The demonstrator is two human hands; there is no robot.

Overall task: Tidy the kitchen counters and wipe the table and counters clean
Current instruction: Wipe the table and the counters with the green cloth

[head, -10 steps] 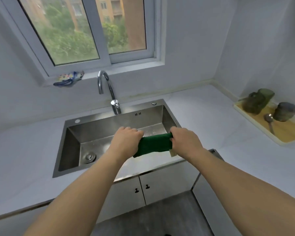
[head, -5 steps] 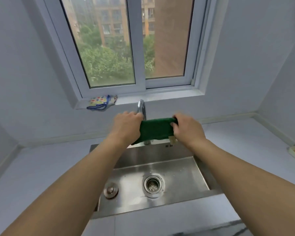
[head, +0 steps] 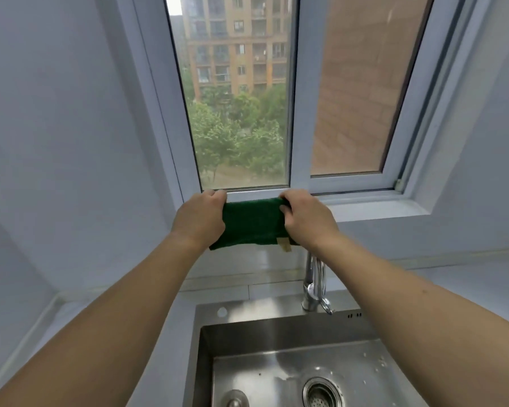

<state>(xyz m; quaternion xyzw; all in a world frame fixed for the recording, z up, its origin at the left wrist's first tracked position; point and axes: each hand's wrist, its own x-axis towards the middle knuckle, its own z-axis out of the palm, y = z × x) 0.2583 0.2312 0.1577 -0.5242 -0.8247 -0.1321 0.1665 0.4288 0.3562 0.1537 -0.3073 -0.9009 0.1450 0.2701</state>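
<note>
Both hands have risen from over the sink to window-sill height. Left hand (head: 199,220) and right hand (head: 307,223) each grip one end of the folded dark green cloth (head: 252,223), stretched between them, probably for wringing. Below them stand the chrome tap (head: 313,282) and stainless steel sink (head: 291,348).

- I can read no text, brand, number or sign anywhere in my view.
- The green cloth (head: 252,223) carries a small tan tag (head: 284,245), but I make out no lettering on it.
</note>
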